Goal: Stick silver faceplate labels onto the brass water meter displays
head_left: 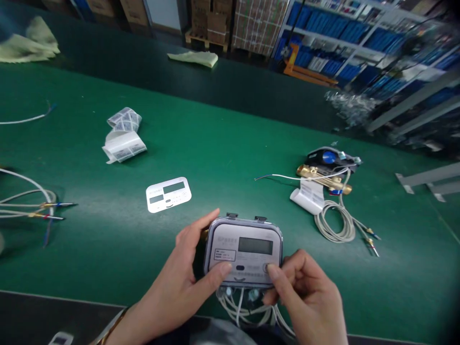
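A grey meter unit point(244, 249) with a small dark display sits near the front edge of the green table point(230, 143). My left hand point(179, 282) wraps its left side, thumb pressed on the lower face. My right hand point(305, 297) pinches the lower right corner, thumb on the face by a round button. White cables point(247, 314) hang from under the unit. A loose white faceplate label point(168, 194) lies flat just beyond my left hand.
A second meter with a brass fitting point(323, 177), tag and coiled grey cable point(336, 223) lies at the right. A strip of labels point(124, 136) lies at the left-centre, sensor wires point(32, 203) at the far left. Yellow cloths point(194, 57) and shelving stand behind.
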{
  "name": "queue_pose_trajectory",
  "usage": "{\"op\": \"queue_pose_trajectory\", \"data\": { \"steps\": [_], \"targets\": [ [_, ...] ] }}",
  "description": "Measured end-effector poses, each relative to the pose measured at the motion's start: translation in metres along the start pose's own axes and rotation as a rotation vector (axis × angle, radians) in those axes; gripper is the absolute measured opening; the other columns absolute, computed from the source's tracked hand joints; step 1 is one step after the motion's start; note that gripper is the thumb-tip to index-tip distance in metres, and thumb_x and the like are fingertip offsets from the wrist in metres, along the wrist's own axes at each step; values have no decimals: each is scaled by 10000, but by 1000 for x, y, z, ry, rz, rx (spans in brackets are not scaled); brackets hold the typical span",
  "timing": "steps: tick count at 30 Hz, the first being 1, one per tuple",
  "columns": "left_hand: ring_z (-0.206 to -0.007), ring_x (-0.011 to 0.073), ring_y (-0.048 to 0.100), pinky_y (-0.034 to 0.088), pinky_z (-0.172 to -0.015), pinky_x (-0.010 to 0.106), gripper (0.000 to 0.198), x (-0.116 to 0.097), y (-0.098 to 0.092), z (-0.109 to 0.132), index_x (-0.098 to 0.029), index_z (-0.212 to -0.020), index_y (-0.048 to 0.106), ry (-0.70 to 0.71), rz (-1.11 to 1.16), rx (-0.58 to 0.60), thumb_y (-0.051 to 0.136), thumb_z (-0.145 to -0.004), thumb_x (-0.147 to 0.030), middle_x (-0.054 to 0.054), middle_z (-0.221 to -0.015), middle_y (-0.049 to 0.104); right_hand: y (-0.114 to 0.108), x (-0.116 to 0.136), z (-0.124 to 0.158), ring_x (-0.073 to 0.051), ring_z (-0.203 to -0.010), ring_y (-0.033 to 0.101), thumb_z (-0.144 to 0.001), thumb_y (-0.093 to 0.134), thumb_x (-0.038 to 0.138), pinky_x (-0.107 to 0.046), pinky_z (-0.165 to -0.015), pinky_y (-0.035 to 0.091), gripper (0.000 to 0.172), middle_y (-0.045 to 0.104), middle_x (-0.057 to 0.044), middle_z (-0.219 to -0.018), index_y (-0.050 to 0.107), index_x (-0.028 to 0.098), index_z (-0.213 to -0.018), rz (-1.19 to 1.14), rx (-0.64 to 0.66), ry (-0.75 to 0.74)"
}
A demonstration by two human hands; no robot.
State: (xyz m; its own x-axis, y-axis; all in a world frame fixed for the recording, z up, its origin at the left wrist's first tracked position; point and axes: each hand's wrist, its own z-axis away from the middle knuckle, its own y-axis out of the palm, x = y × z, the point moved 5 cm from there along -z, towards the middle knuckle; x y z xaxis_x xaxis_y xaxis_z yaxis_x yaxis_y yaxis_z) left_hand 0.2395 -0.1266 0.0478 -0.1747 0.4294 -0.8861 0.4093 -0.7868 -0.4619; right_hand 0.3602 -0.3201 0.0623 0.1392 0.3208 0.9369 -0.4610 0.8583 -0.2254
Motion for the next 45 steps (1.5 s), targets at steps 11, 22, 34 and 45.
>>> {"op": "queue_pose_trajectory", "data": {
  "steps": [11, 22, 34, 45],
  "targets": [
    [-1421, 357, 486, 381, -1182, 646, 733, 5, 1, -1, -444, -1567, 294, -65, 36, 10, 676, -942, -480, 88, -1594, 446, -14, -16, -19, -158, -646, 671, -834, 805, 459, -253, -554, 527, 399, 664, 15, -729, 463, 254, -852, 106, 92, -168],
    [-967, 238, 700, 550, -812, 318, 641, -20, 5, -44, -249, -1258, 635, -104, 237, 72, 891, -727, -503, 41, -1129, 739, 12, 9, -59, -172, -989, 653, -874, 771, 445, -275, -802, 549, 451, 663, -17, -1118, 517, 270, -1204, 30, 465, -301],
    [-1300, 361, 602, 459, -1121, 473, 1106, -4, -12, 8, -226, -1371, 493, 122, 473, 63, 1052, -421, -327, 155, -1379, 650, 40, 14, -42, -174, -621, 626, -900, 602, 693, -278, -488, 501, 467, 724, -20, -906, 637, 283, -1122, -157, 510, 69],
    [-684, 119, 685, 592, -672, 242, 281, 97, -195, 141, -161, -1083, 655, -301, 659, -1304, 778, -846, -248, 15, -960, 738, 22, -27, -46, -238, -895, 730, -839, 638, 741, -352, -702, 626, 652, 716, -149, -1269, 642, 221, -1233, 125, 492, -129]
  ]
}}
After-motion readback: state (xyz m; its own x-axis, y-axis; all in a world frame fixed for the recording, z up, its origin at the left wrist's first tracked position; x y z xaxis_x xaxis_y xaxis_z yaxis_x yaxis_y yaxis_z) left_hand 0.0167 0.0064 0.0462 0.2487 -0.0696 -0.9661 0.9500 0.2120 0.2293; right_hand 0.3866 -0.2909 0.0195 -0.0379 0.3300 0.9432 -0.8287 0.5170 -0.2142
